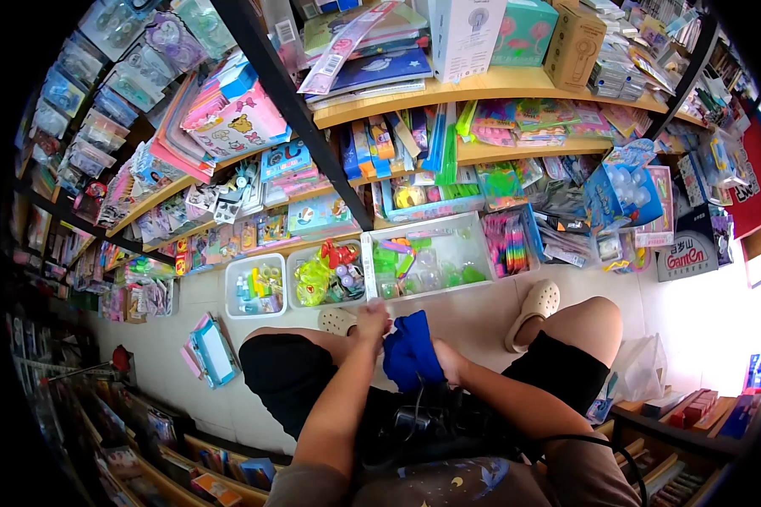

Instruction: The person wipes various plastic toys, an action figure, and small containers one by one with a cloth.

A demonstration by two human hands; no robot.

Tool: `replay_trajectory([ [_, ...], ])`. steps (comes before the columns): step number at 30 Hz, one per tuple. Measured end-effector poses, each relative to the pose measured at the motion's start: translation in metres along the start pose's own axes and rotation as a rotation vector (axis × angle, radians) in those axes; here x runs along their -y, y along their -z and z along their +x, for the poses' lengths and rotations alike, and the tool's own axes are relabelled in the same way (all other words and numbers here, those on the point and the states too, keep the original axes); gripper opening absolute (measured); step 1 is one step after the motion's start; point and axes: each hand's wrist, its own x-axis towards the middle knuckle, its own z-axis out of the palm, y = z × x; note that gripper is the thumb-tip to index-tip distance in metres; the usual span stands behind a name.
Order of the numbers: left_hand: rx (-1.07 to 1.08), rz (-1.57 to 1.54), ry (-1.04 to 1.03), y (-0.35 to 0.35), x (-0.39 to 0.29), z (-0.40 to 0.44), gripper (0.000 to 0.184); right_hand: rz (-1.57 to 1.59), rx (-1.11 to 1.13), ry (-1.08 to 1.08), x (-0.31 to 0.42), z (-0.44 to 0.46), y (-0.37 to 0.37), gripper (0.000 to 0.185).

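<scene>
A crumpled blue cloth [412, 351] is bunched up in front of my lap, between my knees. My right hand [451, 362] is closed on its right side, with the fingers partly hidden behind the fabric. Just left of the cloth, my left hand [373, 319] is curled closed; what its fingers hold, if anything, is too small to make out. Beyond my hands stands a clear plastic bin [435, 290] holding green and transparent toys. To its left is a white bin [360, 297] with a yellow-green bag, a red bow-like item and round purple pieces.
A smaller white tub [230, 287] of little bottles stands farther left. An open light-blue box [212, 350] lies on the tiled floor [161, 372]. Packed wooden shelves [516, 84] rise ahead, with a black post [300, 110]. A dark carton [687, 245] and a clear plastic bag [641, 369] are at right.
</scene>
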Motion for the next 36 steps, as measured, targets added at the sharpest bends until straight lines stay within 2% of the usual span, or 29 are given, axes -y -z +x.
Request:
replay_trajectory([
  [1, 0.004, -0.12, 0.244, 0.01, 0.007, 0.017, 0.015, 0.018, -0.024, 0.02, 0.0, 0.001, 0.003, 0.04],
  [3, -0.025, -0.126, 0.286, 0.033, 0.02, 0.048, 0.015, 0.058, -0.079, 0.064, 0.001, 0.003, 0.013, 0.041],
  [5, -0.204, -0.126, 0.277, 0.048, 0.041, 0.086, 0.02, 0.082, -0.073, 0.114, 0.006, 0.003, 0.025, 0.043],
  [6, -0.289, -0.218, 0.283, 0.049, 0.027, 0.084, 0.02, 0.094, -0.071, 0.14, 0.008, 0.004, 0.032, 0.043],
  [7, -0.376, -0.311, 0.287, 0.049, 0.01, 0.081, 0.02, 0.159, -0.177, 0.156, 0.004, 0.013, 0.045, 0.044],
  [9, -0.423, -0.369, 0.383, 0.065, 0.023, 0.125, 0.013, 0.28, -0.218, 0.164, 0.006, 0.01, 0.064, 0.043],
  [12, -0.397, -0.549, 0.236, 0.066, 0.014, 0.154, 0.019, 0.365, -0.212, 0.227, 0.029, -0.015, 0.058, 0.045],
  [15, -0.519, -0.501, 0.342, 0.054, -0.006, 0.167, 0.025, 0.388, -0.189, 0.289, 0.042, -0.025, 0.064, 0.048],
  [18, -0.514, -0.391, 0.478, 0.044, 0.003, 0.183, 0.028, 0.519, -0.147, 0.312, 0.044, -0.028, 0.075, 0.049],
  [19, -0.492, -0.206, 0.448, 0.036, 0.004, 0.182, 0.029, 0.53, -0.139, 0.308, 0.045, -0.026, 0.078, 0.049],
  [21, -0.657, 0.463, -0.224, 0.018, 0.02, 0.171, 0.028, 0.566, -0.139, 0.289, 0.042, -0.023, 0.087, 0.047],
  [23, -0.614, 0.715, -0.727, -0.015, 0.008, 0.142, 0.028, 0.574, -0.166, 0.282, 0.042, -0.02, 0.092, 0.047],
  [26, 0.15, 1.102, -0.611, -0.035, -0.006, 0.13, 0.031, 0.573, -0.242, 0.268, 0.047, -0.018, 0.086, 0.047],
  [29, 0.342, 1.483, -0.813, -0.057, 0.015, 0.139, 0.019, 0.609, -0.312, 0.233, 0.048, -0.017, 0.088, 0.048],
  [32, 0.304, 1.652, -0.664, -0.067, 0.026, 0.144, 0.022, 0.61, -0.378, 0.24, 0.05, -0.019, 0.091, 0.048],
  [36, 0.448, 1.918, -0.403, -0.087, -0.003, 0.146, 0.03, 0.636, -0.364, 0.281, 0.053, -0.021, 0.092, 0.049],
])
